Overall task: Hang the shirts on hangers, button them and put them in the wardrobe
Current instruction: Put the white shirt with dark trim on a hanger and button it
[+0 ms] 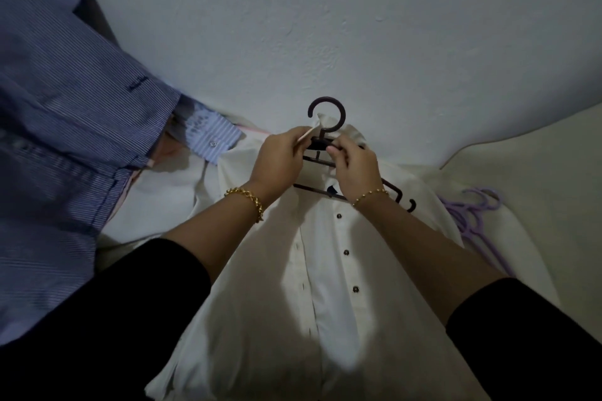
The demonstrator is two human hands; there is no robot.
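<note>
A white shirt with dark buttons lies front up on the bed, its placket open along the middle. A dark brown hanger sits inside it, the hook poking out past the collar toward the wall. My left hand pinches the left collar tip beside the hook. My right hand pinches the right side of the collar over the hanger's neck. A blue striped shirt hangs or lies at the left.
Purple hangers lie on the bed to the right of the white shirt. A white wall rises right behind the bed. A pale striped shirt cuff and more light cloth lie between the two shirts.
</note>
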